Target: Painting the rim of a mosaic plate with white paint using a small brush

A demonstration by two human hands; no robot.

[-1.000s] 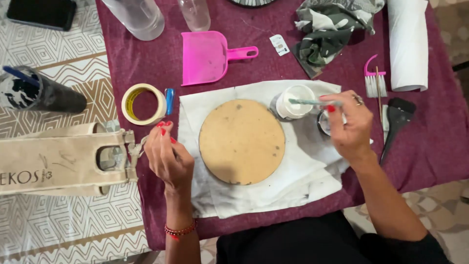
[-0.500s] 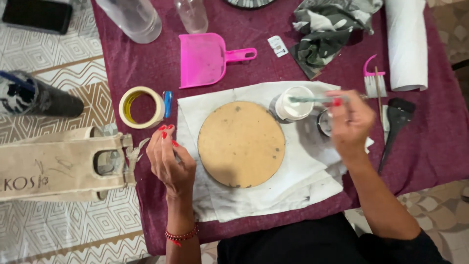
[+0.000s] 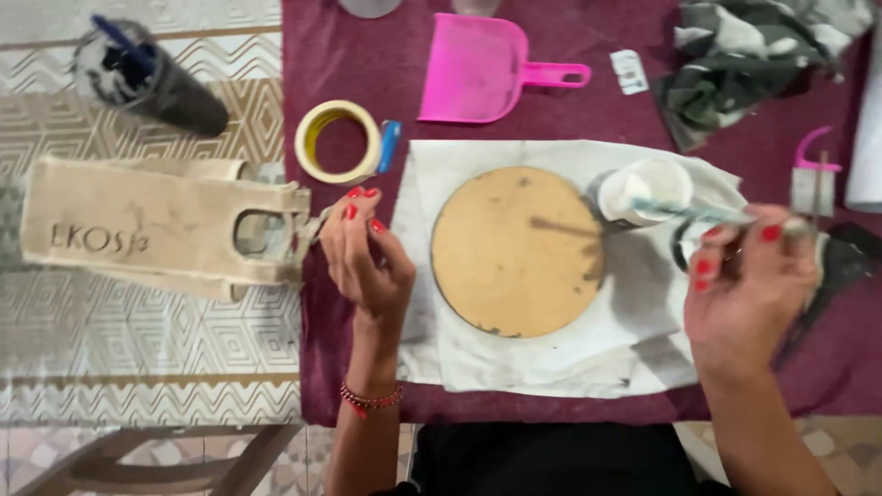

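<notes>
A round wooden disc (image 3: 516,250) lies on a white cloth (image 3: 551,363) over the maroon tablecloth (image 3: 322,367). My right hand (image 3: 749,289) is right of the disc and grips a thin brush (image 3: 698,213) whose tip reaches into a small white cup (image 3: 648,184). A dark jar (image 3: 682,246) sits half hidden behind that hand. My left hand (image 3: 363,253) hovers left of the disc, fingers pinched on a small greyish piece (image 3: 319,220) whose kind I cannot make out.
A tape roll (image 3: 337,140) and pink dustpan (image 3: 478,69) lie beyond the disc. A canvas bag (image 3: 156,230) and a black cup with brushes (image 3: 156,83) are on the left. At the right lie crumpled cloth (image 3: 753,55), a pink-handled tool (image 3: 813,174) and a black object (image 3: 850,262).
My right hand has shifted slightly down and right while keeping the brush at the white cup. My left hand has stayed almost in place.
</notes>
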